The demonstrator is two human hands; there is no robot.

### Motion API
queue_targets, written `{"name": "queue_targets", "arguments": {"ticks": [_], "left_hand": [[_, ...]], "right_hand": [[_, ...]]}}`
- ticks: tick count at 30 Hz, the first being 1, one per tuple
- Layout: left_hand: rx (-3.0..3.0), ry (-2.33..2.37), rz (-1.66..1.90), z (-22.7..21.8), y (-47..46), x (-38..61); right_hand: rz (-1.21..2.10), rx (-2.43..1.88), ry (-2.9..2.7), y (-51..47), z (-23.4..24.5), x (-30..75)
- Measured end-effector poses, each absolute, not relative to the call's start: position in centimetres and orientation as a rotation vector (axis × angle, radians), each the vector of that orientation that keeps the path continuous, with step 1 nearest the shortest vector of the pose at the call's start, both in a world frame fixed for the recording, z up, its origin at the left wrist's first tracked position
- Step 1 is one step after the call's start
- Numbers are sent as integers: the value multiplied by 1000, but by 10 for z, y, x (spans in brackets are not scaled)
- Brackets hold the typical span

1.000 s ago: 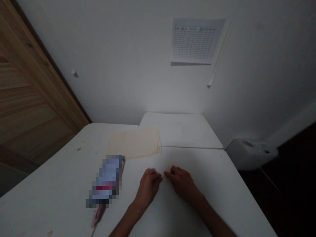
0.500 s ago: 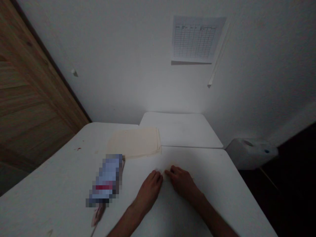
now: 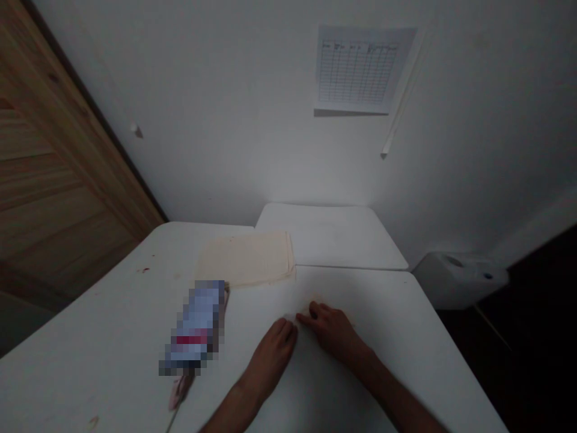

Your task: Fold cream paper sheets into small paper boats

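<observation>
Near the middle of the white table (image 3: 342,385), my left hand (image 3: 274,346) rests with its fingers curled and tips down by the tabletop. Just right of it is my right hand (image 3: 333,329), one digit stretched toward the left fingertips and the other fingers bent under. A faint cream-coloured edge (image 3: 318,297) shows past the right knuckles; most of whatever lies under the hands is hidden. Beyond the left hand, a small stack of thin cream sheets (image 3: 246,258) lies flat. To the left lies a pixelated blue item (image 3: 198,319) with a red band.
Against the wall, a white panel (image 3: 333,234) adjoins the table's back edge. A printed table sheet (image 3: 358,72) hangs above. A white plastic container (image 3: 464,279) stands beyond the right edge, and a wooden door (image 3: 58,180) is at the left. Small reddish specks (image 3: 144,270) mark the tabletop.
My left fingers have drawn slightly down and toward me. The right hand's pointing digit reaches a little further left. The stack and blue item lie as before.
</observation>
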State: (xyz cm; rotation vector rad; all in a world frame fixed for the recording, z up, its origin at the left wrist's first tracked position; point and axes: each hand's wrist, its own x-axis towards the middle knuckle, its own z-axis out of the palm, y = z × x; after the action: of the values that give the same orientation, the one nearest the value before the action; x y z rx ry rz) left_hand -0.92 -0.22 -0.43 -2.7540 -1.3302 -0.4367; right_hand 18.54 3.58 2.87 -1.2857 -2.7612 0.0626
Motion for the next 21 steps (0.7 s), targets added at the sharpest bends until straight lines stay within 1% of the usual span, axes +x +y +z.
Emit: {"name": "queue_targets", "arguments": {"ticks": [13, 21], "left_hand": [[-2625, -1405, -463, -21, -26, -20], [-2622, -1368, -383, -19, -24, -18]], "right_hand": [[79, -1345, -2745, 34, 24, 183], [214, -1384, -2646, 29, 37, 178]]}}
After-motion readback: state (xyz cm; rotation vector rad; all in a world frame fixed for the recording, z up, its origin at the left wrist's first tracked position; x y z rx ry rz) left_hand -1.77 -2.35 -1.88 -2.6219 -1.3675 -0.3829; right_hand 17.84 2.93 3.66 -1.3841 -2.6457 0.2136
